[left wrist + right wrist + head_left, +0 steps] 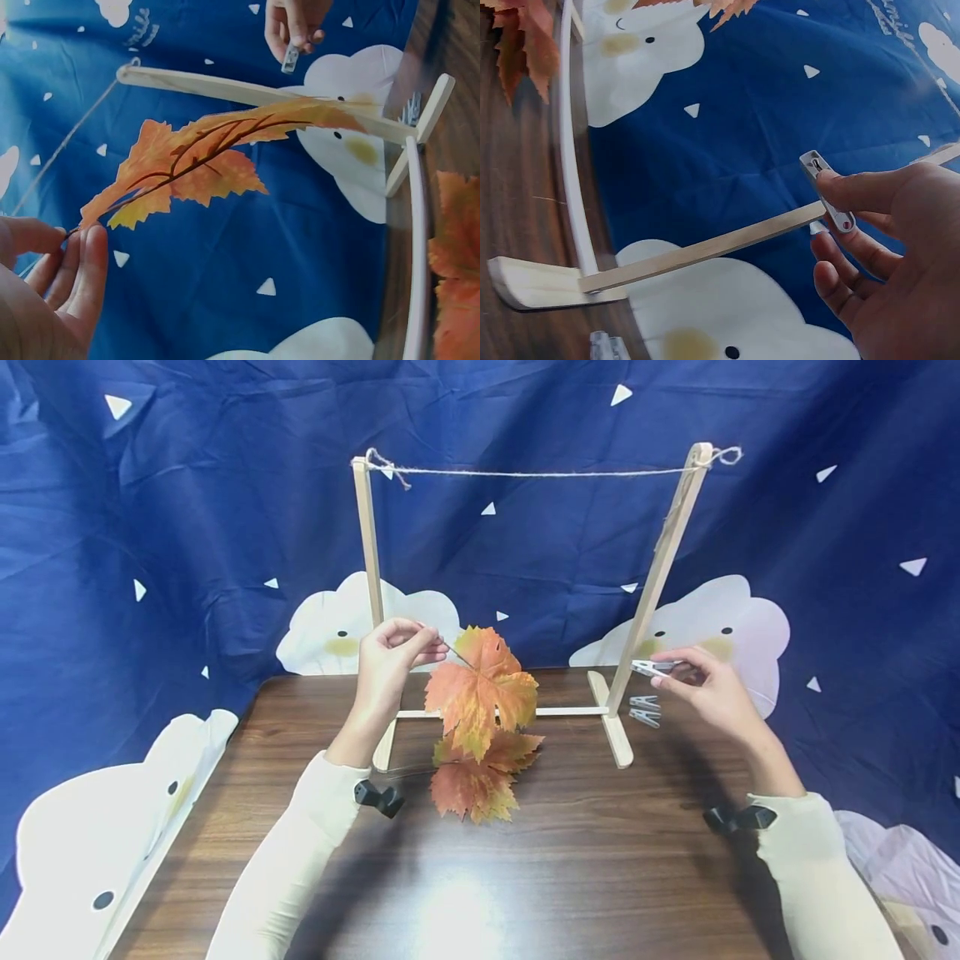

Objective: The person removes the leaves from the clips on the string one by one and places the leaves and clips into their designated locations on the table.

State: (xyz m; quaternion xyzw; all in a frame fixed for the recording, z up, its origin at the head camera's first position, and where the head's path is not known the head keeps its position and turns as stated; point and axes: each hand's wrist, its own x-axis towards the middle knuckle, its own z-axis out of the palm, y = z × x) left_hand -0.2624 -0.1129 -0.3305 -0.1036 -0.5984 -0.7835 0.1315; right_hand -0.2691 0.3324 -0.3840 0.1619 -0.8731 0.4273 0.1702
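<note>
An orange and yellow artificial maple leaf point(491, 689) hangs in the air, its thin stem pinched between thumb and fingers of my left hand point(393, 656). In the left wrist view the same leaf point(195, 161) appears nearly edge-on with its brown veins showing. My right hand point(705, 681) holds a light grey clothespin point(827, 191) between thumb and fingers, beside the right post. A second leaf point(483, 781) lies on the table below the first. More grey clothespins point(645, 710) lie near the right foot of the wooden frame.
A wooden frame stands on the brown table point(600, 860), with a left post point(367, 535), a right post point(660, 577) and a white crossbar point(573, 711) low down. A string point(525, 473) stretches between the post tops. Behind hangs a blue curtain point(225, 485) with clouds.
</note>
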